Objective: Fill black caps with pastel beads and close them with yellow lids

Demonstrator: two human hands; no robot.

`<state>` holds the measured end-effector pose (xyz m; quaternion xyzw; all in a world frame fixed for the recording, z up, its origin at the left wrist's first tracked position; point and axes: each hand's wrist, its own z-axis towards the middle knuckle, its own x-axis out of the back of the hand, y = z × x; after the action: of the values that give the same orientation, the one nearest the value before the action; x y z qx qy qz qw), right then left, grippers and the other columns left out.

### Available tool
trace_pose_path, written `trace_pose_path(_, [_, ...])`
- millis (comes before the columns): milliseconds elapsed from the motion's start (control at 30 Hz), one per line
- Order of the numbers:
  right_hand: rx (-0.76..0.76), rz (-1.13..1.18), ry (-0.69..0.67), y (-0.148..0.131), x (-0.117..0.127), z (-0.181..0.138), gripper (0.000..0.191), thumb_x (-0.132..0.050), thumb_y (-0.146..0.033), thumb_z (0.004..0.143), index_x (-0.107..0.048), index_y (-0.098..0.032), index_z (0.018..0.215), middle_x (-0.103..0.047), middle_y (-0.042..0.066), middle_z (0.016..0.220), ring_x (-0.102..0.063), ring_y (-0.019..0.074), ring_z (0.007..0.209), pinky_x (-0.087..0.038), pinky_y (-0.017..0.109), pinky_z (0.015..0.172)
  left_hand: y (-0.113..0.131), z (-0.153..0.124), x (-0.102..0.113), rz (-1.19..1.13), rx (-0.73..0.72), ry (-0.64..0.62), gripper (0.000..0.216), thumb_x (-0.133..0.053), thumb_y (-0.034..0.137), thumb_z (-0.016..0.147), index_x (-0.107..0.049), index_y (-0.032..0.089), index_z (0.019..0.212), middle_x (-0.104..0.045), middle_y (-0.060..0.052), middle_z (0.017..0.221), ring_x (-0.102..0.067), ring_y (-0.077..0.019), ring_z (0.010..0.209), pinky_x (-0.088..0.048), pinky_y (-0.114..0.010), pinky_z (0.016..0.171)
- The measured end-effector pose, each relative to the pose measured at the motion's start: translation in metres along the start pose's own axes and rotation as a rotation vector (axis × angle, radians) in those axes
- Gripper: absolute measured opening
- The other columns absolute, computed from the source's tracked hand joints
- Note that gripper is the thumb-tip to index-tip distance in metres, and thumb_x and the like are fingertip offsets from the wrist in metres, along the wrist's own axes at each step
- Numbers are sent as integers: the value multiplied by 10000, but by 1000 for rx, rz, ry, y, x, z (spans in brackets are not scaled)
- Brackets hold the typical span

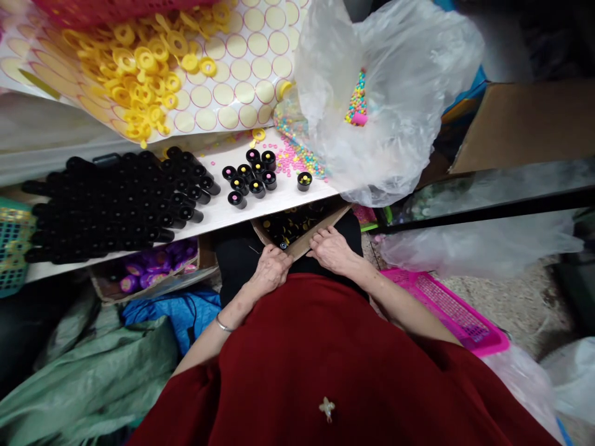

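A cardboard box [320, 232] rests on my lap, partly under the table edge, with many small black and yellow pieces [297, 222] inside. My left hand [273, 267] is closed on the near left corner of its rim. Farther right along the same rim, my right hand [331, 249] has its fingers curled over the cardboard. Above the box on the white table [218, 220] stands a group of small black cups [251, 176] with pink or yellow beads in them. One more black cup [304, 181] stands apart to the right.
Many black tubes [106, 204] cover the table's left side. Yellow plastic rings [144, 68] lie on a sticker sheet [232, 93]. Colourful beads [297, 155] spill beside a clear plastic bag [395, 93]. A pink basket [446, 303] is at lower right, purple items [158, 263] at left.
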<state>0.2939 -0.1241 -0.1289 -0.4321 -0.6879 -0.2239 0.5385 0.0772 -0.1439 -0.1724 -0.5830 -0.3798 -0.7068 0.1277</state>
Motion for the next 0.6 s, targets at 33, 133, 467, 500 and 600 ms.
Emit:
trace_pose_path(33, [0, 1, -1, 0, 1, 1, 338, -504, -371, 927, -675, -86, 988, -686, 151, 967, -556, 271, 1001, -323, 406, 909, 0, 0, 1, 5, 5, -4, 195, -440, 127, 858, -630, 170, 849, -608, -38, 711, -482, -174, 736, -323, -370, 815])
trace_pose_path(133, [-1, -3, 18, -2, 1, 2, 331, -519, -361, 919, -680, -82, 996, -689, 154, 963, -560, 272, 1007, -335, 396, 914, 1, 0, 3, 21, 20, -25, 209, -435, 141, 864, -640, 177, 890, -624, -43, 732, -492, -180, 751, -331, -374, 812])
trace_pose_path(467, [-13, 7, 138, -5, -11, -8, 375, -540, -362, 908, -678, -42, 1048, -678, 181, 1061, -546, 293, 1098, -352, 402, 984, 3, 3, 12, -22, 49, -174, 174, -529, 222, 834, -649, 195, 957, -670, -53, 838, -529, -207, 857, -330, -397, 861])
trace_pose_path(500, [-23, 16, 129, -6, -11, -9, 372, -525, -369, 916, -687, -52, 1023, -682, 176, 1045, -551, 288, 1085, -357, 400, 976, 4, 3, 11, -27, 48, -190, 183, -549, 227, 819, -648, 195, 970, -669, -55, 848, -527, -210, 866, -329, -400, 865])
trace_pose_path(600, [-37, 37, 94, -6, -8, -9, 358, -489, -365, 933, -702, -79, 957, -689, 166, 1002, -560, 277, 1053, -367, 395, 953, 4, 2, 10, -32, 43, -221, 225, -585, 222, 780, -637, 190, 997, -661, -56, 866, -517, -212, 868, -326, -403, 874])
